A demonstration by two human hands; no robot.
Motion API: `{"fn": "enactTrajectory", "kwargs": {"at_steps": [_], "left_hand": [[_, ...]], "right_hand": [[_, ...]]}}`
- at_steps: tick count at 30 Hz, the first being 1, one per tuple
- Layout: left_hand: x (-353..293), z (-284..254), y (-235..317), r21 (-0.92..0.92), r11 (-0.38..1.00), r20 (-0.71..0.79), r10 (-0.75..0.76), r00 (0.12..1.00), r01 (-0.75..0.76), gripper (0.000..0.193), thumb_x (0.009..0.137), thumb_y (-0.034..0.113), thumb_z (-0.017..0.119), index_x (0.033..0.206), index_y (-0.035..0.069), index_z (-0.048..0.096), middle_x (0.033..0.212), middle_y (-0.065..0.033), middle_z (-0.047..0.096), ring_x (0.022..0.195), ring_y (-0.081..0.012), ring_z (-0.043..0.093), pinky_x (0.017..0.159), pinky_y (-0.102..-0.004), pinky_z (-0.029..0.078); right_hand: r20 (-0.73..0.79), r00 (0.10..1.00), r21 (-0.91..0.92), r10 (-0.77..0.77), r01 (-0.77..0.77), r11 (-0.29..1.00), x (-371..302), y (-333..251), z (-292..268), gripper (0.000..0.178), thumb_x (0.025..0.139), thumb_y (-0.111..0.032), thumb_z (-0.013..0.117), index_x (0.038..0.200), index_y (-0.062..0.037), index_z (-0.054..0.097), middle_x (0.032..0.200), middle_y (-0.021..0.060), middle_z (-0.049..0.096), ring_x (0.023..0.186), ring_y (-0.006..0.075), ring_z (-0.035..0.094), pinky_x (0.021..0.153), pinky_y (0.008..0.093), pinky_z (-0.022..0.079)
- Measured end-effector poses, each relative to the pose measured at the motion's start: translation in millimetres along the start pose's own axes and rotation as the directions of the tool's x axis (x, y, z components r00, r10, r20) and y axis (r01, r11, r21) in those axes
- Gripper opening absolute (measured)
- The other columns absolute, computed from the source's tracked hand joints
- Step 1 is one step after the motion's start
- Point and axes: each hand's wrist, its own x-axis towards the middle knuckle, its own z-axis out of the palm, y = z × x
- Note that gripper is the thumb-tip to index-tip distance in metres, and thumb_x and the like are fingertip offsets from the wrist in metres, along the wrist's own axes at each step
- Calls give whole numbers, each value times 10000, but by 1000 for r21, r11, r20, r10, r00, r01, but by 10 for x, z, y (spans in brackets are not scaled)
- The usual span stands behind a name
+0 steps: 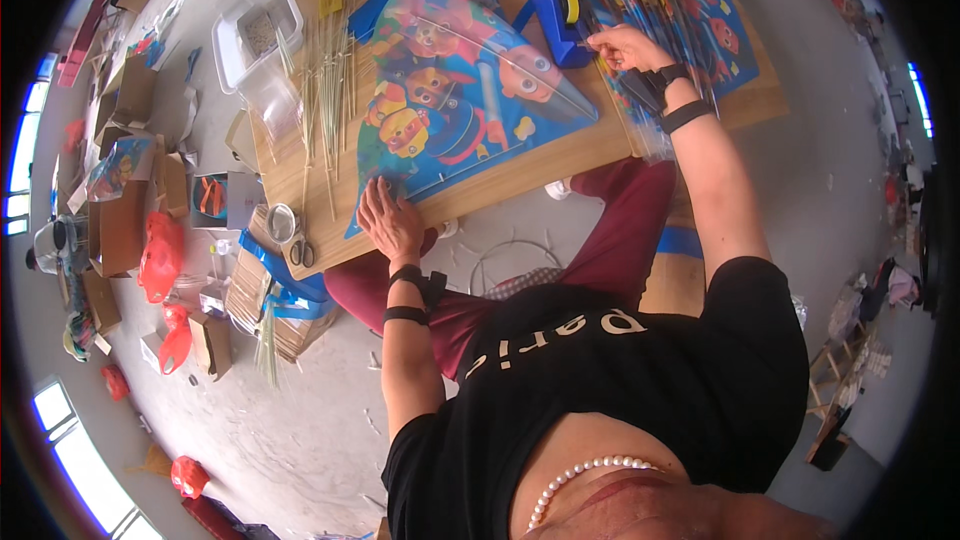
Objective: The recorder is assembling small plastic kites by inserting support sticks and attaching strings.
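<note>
A printed cartoon kite sheet (450,145) lies spread on the wooden table. Flat on its near left corner rests my left hand (390,223), fingers stretched out. My right hand (625,46) is at the front end of a blue tape dispenser (560,25) with a yellow roll core. Its thumb and forefinger are pinched together there; whatever they hold is too small to make out. Under and beside my right wrist is a stack of clear-wrapped, colourful printed sheets (655,0). Thin pale sticks (330,90) lie left of the kite.
A white plastic tub (240,35) stands at the table's far left. Scissors (301,252) and a roll of clear tape (282,223) sit at the near left corner. Cardboard boxes (122,225) and red bags (162,255) crowd the floor at left. Blue ribbon (375,15) lies behind the kite.
</note>
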Motion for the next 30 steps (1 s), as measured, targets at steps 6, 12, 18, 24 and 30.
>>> {"fn": "enactTrajectory", "kwargs": {"at_steps": [6, 12, 18, 24, 30], "left_hand": [[0, 4, 6, -4, 1000, -5, 0, 1000, 0, 521, 847, 177, 604, 1347, 48, 533, 1426, -150, 499, 1334, -346, 429, 1129, -502, 289], [-2, -20, 1, -11, 1000, -4, 2, 1000, -2, 506, 853, 176, 598, 1340, 51, 541, 1425, -154, 499, 1333, -349, 427, 1128, -506, 287], [5, -11, 17, -19, 1000, 0, 8, 1000, -8, 522, 854, 169, 606, 1358, 56, 528, 1442, -167, 476, 1338, -364, 416, 1125, -509, 289], [2, -46, 26, -24, 1000, -10, 6, 1000, -6, 530, 851, 156, 617, 1363, 60, 521, 1481, -175, 423, 1354, -378, 388, 1128, -513, 287], [16, -42, 51, -24, 1000, -9, 16, 1000, -16, 540, 847, 154, 622, 1369, 60, 517, 1480, -172, 425, 1353, -376, 389, 1131, -514, 286]], "right_hand": [[24, 998, 37, -54, 53, 998, -28, 20, -15, 198, 862, -255, 752, 795, -97, 654, 650, -35, 556, 549, 66, 515, 515, 232, 364], [97, 995, 66, -29, 23, 998, -149, -31, 27, 174, 895, -229, 736, 824, -96, 648, 711, -29, 622, 553, 53, 527, 525, 228, 381], [78, 997, 154, -10, -2, 988, -159, 29, 47, 162, 890, -201, 748, 917, -71, 655, 738, -30, 622, 604, 62, 544, 571, 246, 425], [38, 995, 211, -87, 77, 974, -203, 195, 48, 436, 883, -168, 750, 1211, -81, 475, 814, -19, 620, 646, 65, 544, 633, 248, 454], [-22, 991, 225, -129, 130, 966, -20, 490, 64, 943, 860, -68, 747, 1582, -91, 141, 907, 15, 633, 679, 73, 534, 587, 248, 438]]}}
